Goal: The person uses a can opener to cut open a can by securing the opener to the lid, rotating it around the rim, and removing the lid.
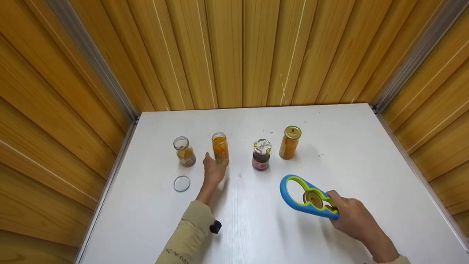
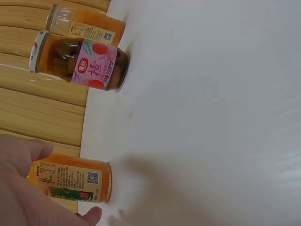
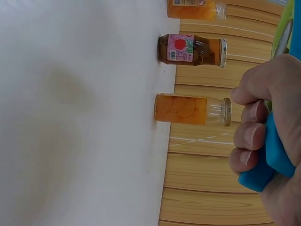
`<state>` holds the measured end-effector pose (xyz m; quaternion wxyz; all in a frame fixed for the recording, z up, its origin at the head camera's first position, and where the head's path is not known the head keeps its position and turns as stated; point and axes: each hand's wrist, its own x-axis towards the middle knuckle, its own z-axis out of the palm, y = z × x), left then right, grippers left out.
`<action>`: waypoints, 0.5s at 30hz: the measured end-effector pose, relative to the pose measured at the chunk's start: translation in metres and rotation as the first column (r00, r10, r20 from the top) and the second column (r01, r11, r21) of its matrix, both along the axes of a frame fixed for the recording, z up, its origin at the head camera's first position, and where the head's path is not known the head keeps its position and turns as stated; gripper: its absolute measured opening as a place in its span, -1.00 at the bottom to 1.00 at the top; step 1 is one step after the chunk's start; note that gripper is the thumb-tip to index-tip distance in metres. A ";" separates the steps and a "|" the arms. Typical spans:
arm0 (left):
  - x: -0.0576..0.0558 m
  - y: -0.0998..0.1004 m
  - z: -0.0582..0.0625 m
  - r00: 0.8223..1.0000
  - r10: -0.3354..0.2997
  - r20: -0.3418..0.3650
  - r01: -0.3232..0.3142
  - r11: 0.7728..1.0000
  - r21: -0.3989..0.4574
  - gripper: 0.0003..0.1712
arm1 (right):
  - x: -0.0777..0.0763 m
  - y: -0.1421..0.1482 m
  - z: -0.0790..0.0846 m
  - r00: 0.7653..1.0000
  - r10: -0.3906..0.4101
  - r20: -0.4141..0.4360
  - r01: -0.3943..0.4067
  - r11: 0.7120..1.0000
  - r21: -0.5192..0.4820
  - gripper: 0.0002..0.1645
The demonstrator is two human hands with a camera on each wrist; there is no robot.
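One left hand (image 1: 215,170) holds its fingers parted around a lidless orange-filled jar (image 1: 220,146), set at the hand's twelve o'clock on a white table (image 1: 249,227); whether skin meets glass is hard to tell. From that jar, a part-filled jar (image 1: 185,154) stands at nine o'clock, a clear disc (image 1: 181,183) lies between seven and eight, and a dark jar (image 1: 261,157) and a gold-lidded jar (image 1: 288,146) stand near three. Toward four, the right hand (image 1: 353,216), fingers curled tight, grips a blue-and-green opener (image 1: 309,209) framing a gold lid (image 1: 313,198).
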<state>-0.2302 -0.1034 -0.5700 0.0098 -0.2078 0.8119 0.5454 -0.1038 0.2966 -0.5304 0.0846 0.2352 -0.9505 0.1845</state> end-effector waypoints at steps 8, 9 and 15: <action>0.034 0.004 0.006 0.996 -0.082 0.017 0.081 0.994 0.071 -0.05 | -0.004 -0.006 0.004 1.000 0.014 0.000 -0.014 1.000 0.003 -0.27; 0.038 0.005 0.007 0.995 -0.095 0.021 0.093 0.993 0.077 -0.07 | -0.005 -0.007 0.005 1.000 0.020 0.001 -0.020 1.000 0.007 -0.27; 0.057 0.010 0.015 0.974 -0.224 -0.018 0.225 0.970 0.096 -0.21 | -0.010 -0.013 0.009 0.999 0.048 -0.021 -0.048 0.999 0.022 -0.27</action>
